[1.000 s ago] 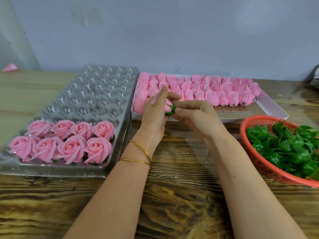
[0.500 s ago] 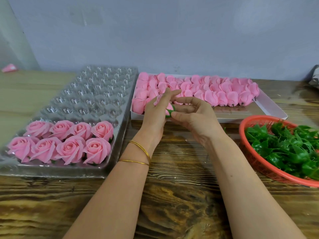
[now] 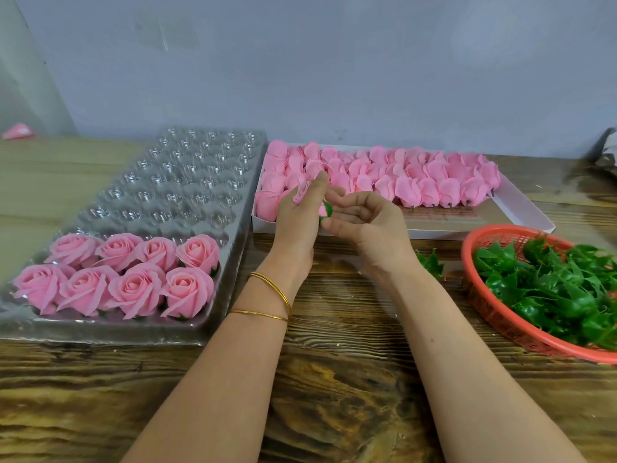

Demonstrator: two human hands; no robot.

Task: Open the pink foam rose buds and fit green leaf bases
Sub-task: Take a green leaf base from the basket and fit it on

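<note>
My left hand holds a pink foam rose bud, mostly hidden behind its fingers, just in front of the white box. A green leaf base sits on the bud's bottom end, between the two hands. My right hand lies palm up, fingers loosely curled, with its fingertips at the green base. The white box holds several closed pink buds. Several opened roses stand in the near rows of the clear plastic tray on the left.
A red basket full of green leaf bases stands at the right. One loose green leaf base lies on the wooden table beside it. A pink scrap lies far left by the wall.
Both hands have lifted slightly with the bud. My right hand has turned palm up and its fingers have opened away from the bud's base.
</note>
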